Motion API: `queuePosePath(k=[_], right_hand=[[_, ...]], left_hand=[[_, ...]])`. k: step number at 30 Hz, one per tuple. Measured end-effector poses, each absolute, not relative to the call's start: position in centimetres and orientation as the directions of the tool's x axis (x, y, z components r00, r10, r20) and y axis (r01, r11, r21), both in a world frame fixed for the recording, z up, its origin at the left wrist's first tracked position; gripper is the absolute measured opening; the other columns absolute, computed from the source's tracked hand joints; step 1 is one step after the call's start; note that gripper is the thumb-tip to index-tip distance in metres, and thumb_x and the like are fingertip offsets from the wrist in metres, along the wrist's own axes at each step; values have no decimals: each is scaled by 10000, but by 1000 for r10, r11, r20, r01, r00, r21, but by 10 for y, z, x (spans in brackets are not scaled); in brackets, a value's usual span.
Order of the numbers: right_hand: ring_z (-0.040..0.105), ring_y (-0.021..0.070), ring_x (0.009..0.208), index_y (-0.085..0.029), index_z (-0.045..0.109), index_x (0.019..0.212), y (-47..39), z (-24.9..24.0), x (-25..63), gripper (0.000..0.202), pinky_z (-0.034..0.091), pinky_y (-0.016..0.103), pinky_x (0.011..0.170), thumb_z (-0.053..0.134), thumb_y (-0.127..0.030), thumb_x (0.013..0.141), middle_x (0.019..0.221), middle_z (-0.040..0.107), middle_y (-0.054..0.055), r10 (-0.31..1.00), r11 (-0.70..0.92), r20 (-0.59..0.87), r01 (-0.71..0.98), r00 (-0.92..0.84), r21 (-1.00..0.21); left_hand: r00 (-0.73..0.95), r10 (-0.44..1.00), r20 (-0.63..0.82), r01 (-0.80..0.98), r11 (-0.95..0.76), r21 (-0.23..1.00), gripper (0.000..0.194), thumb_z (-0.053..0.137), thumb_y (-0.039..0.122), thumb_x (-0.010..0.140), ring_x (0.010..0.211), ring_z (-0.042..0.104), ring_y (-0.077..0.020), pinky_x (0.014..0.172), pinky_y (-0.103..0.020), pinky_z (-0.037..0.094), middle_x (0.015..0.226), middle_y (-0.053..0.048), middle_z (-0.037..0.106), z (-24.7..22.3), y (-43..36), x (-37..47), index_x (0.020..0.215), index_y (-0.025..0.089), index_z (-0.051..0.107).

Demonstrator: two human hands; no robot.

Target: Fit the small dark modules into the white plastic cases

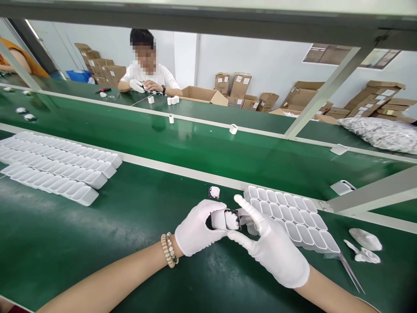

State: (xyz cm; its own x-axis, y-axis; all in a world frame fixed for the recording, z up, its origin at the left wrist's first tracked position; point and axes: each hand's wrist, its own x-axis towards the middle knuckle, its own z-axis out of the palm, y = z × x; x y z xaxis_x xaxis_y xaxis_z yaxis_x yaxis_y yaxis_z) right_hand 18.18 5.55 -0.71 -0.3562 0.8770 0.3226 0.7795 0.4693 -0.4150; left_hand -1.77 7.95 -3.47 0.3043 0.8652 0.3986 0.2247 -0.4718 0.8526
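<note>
Both my hands wear white gloves and meet over the green table. My left hand and my right hand together grip one small white open-ended plastic case; the right index finger sticks up. A second small case lies on the table just beyond my hands. Directly right of my hands are rows of the same white cases packed side by side. A beaded bracelet circles my left wrist.
Long rows of white cases lie at the left. Tweezers and white scraps rest at the right. Loose cases ride the green conveyor. A person in white works at the far side; cardboard boxes stack behind. A metal frame post slants across.
</note>
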Motion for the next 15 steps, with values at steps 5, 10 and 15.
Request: queuePosePath(k=[5,10,15], right_hand=[[678,220,711,-219,508,1333,50,-10,180,404,563,377,648,483,-396,971,923,720,82,807,548,394,806,-440,-224],[678,215,702,-168,492,1330,48,-15,175,396,559,377,643,446,-352,982,932,719,102,788,592,356,776,-502,-216],[713,260,767,-164,583,1188,47,-20,166,397,586,414,677,503,-461,937,891,731,109,880,456,355,775,-317,-438]], left_hand=[[240,885,399,255,-454,854,439,777,205,727,1021,663,-222,938,-401,535,1135,-56,660,-38,79,-17,1116,239,575],[231,865,445,281,-497,821,429,749,180,755,1024,661,-213,940,-394,539,1129,-54,652,-40,79,-18,1132,245,553],[347,763,546,258,-637,726,438,714,191,806,1091,635,-232,958,-403,535,1165,-73,649,-40,79,-20,1192,255,519]])
